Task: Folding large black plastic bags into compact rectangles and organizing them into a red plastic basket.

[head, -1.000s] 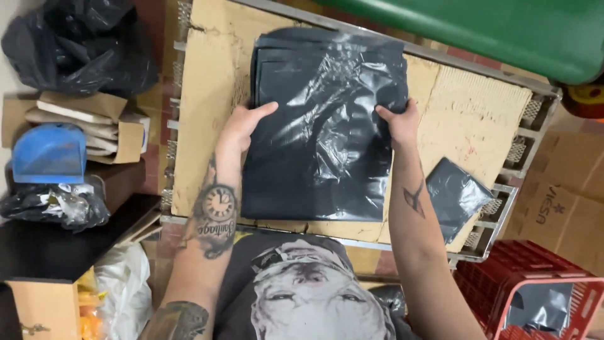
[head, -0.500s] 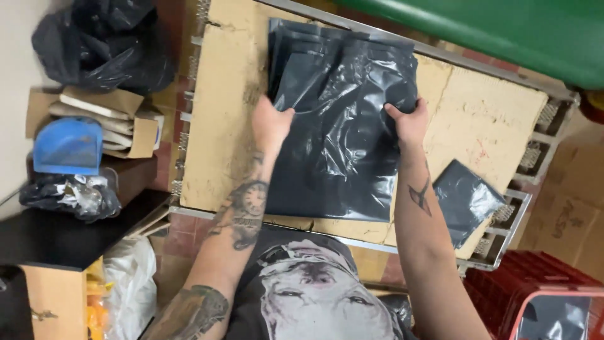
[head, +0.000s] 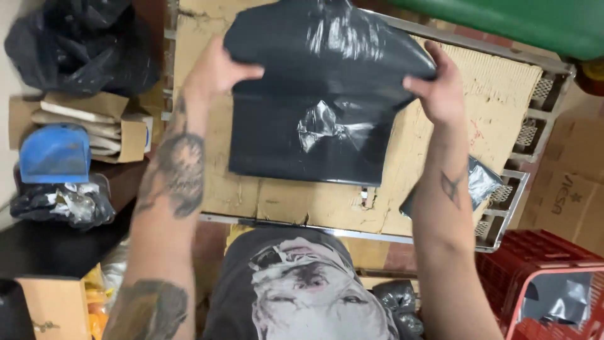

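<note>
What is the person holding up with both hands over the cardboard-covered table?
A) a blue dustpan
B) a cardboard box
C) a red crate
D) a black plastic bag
D: the left hand and right hand each grip a side of the shiny black plastic bag above the cardboard sheet.

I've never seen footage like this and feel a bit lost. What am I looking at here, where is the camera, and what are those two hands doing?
There is no machine here: a person wears a camera on the head, and it looks down past the chest at their own two bare hands. The left hand and the right hand each grip one side of a black plastic bag, lifting its upper part and folding it over. The bag's lower part lies on a worn sheet of cardboard that covers a metal-framed surface. A smaller dark bag lies by the right forearm. Off to the left sit a blue dustpan and small cardboard boxes; a red crate stands at lower right.
</note>
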